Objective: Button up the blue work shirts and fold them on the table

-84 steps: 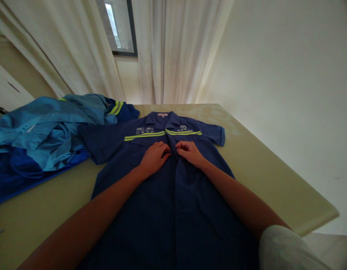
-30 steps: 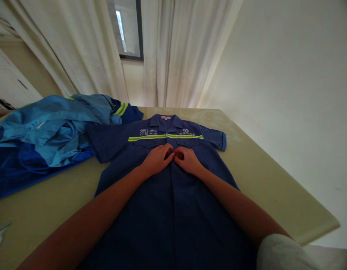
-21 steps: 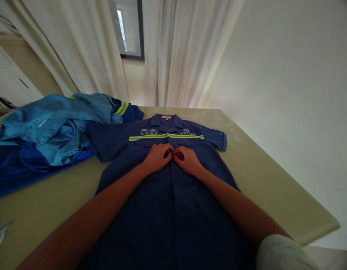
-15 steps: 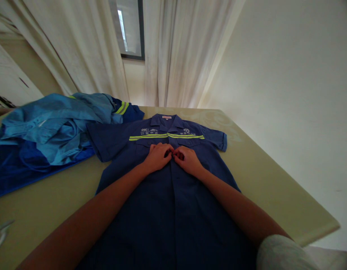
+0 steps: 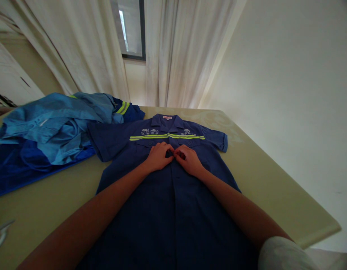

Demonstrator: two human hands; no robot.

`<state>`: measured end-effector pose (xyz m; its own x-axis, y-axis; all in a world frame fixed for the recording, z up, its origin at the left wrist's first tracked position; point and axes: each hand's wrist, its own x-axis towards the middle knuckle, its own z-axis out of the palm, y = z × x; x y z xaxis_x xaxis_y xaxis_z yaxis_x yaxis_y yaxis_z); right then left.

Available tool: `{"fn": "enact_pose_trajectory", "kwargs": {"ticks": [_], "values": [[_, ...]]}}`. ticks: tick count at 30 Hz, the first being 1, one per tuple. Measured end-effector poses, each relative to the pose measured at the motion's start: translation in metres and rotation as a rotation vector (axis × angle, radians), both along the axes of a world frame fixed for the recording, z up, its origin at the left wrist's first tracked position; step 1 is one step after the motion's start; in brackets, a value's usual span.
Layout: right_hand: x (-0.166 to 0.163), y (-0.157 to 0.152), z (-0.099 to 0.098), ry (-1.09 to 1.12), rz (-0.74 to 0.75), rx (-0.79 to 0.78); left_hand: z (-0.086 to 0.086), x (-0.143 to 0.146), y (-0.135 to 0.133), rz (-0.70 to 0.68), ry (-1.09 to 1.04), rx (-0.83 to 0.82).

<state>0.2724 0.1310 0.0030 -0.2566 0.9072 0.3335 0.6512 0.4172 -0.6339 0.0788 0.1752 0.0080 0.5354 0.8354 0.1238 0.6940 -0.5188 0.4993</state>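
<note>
A dark blue short-sleeved work shirt point(image 5: 151, 210) lies face up on the table, its collar at the far end. A yellow and grey reflective stripe point(image 5: 149, 137) crosses its chest above two pockets. My left hand point(image 5: 160, 156) and my right hand point(image 5: 188, 159) meet at the front placket, just below the stripe. Both pinch the shirt's front edge between thumb and fingers, with the fingertips almost touching. Whatever button or buttonhole lies between them is hidden by the fingers. Further down the placket, a button shows faintly.
Crumpled light blue and bright blue clothes point(image 5: 63, 127) are heaped on the left of the pale table point(image 5: 275, 187). A white hanger-like piece point(image 5: 3, 234) pokes in at the lower left. Curtains point(image 5: 187, 56) hang behind, and a white wall point(image 5: 297, 82) stands to the right.
Both hands stay at the same place on the placket. Only the fingers have shifted slightly, and the whole view has moved a touch.
</note>
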Motion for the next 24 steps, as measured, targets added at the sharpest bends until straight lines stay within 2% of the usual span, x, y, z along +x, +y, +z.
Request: {"fn": "enact_pose_trajectory", "kwargs": {"ticks": [12, 24], "values": [[-0.0009, 0.0015, 0.0004, -0.008, -0.022, -0.014, -0.0022, -0.0035, 0.0054, -0.039, -0.062, -0.053], [-0.0012, 0.0018, -0.0002, -0.006, -0.039, -0.048, -0.0072, -0.0029, 0.0079, -0.012, -0.152, 0.001]]}}
